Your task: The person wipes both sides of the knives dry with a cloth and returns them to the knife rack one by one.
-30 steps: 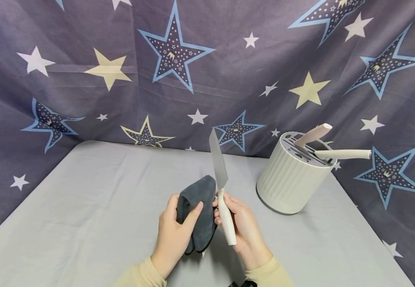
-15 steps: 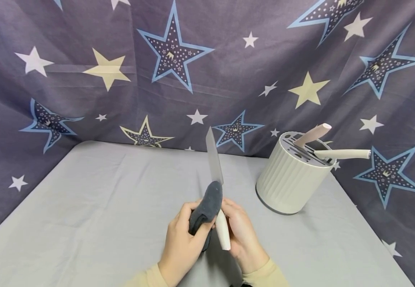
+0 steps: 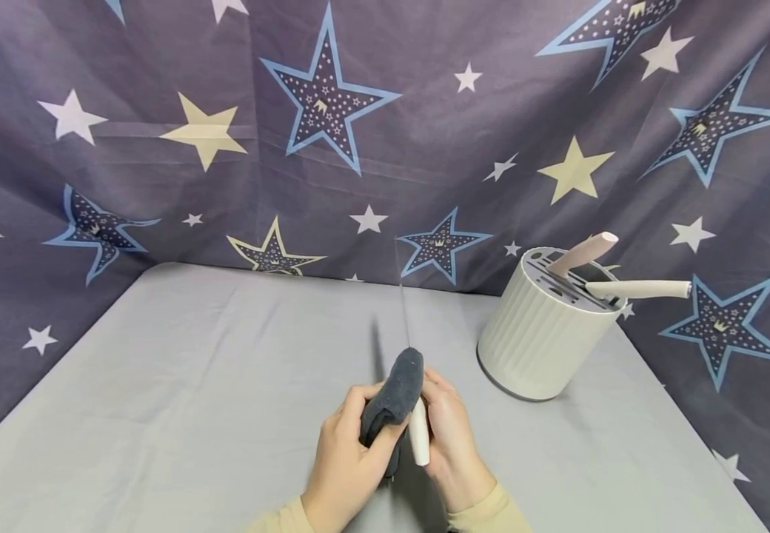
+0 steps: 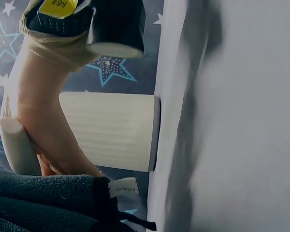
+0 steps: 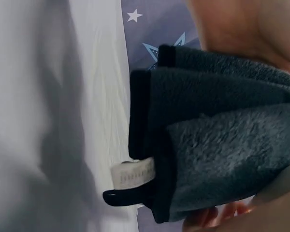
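Note:
My left hand (image 3: 352, 451) holds a folded dark grey cloth (image 3: 394, 389), pinching it between thumb and fingers. The cloth presses against the knife where blade meets handle, covering that part. My right hand (image 3: 454, 451) grips the knife's white handle (image 3: 419, 437) from the right; some of its fingers are hidden behind handle and cloth. The thin blade (image 3: 405, 314) points up and away, seen nearly edge-on. In the left wrist view the handle end (image 4: 18, 145) sticks out beside the right hand. The right wrist view shows the cloth's layers (image 5: 222, 145) and a white label (image 5: 133, 174).
A cream ribbed knife block (image 3: 538, 340) stands at the right rear of the table, two handles leaning out of its slotted top (image 3: 568, 281). Grey cloth covers the table (image 3: 158, 400). Behind and beside it hangs a purple star-patterned curtain (image 3: 425, 148).
My left hand has brought the cloth rightward onto the knife, closing over the blade's base, then slid it slightly toward the handle. The blade has turned from showing its flat side to nearly edge-on.

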{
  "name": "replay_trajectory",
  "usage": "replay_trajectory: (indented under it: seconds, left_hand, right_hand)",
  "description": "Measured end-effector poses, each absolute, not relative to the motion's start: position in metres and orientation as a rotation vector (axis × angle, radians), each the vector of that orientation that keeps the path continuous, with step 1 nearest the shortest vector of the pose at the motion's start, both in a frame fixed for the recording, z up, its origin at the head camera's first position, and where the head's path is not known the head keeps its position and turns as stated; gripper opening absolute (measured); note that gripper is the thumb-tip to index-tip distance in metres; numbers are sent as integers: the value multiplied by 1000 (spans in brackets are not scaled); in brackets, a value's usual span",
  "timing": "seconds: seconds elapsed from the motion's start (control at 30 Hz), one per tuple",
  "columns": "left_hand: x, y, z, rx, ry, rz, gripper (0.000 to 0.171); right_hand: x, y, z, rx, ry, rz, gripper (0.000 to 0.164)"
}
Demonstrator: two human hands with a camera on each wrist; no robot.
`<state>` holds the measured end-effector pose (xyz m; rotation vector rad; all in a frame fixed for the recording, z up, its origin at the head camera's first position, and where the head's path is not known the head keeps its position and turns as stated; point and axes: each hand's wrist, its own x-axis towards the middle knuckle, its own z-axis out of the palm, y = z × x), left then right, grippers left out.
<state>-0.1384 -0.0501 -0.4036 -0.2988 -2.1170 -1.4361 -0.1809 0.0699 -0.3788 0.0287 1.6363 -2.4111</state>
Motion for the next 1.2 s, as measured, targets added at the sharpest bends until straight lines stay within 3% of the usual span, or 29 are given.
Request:
replay_trajectory:
  seconds: [0.6, 0.83, 1.2]
  left_hand:
    - [-126, -43, -396, -334, -2038, -1540, 23]
    - [-119, -37, -394, -394, -1963, -1492, 29]
    - [-117, -30, -397, -449, -1913, -1398, 35]
  right_hand:
    - [-190, 71, -373, 128, 1512, -2533, 41]
    - [-194, 75, -364, 102, 1530, -2530, 49]
    - [-197, 80, -359, 87, 1540, -2536, 48]
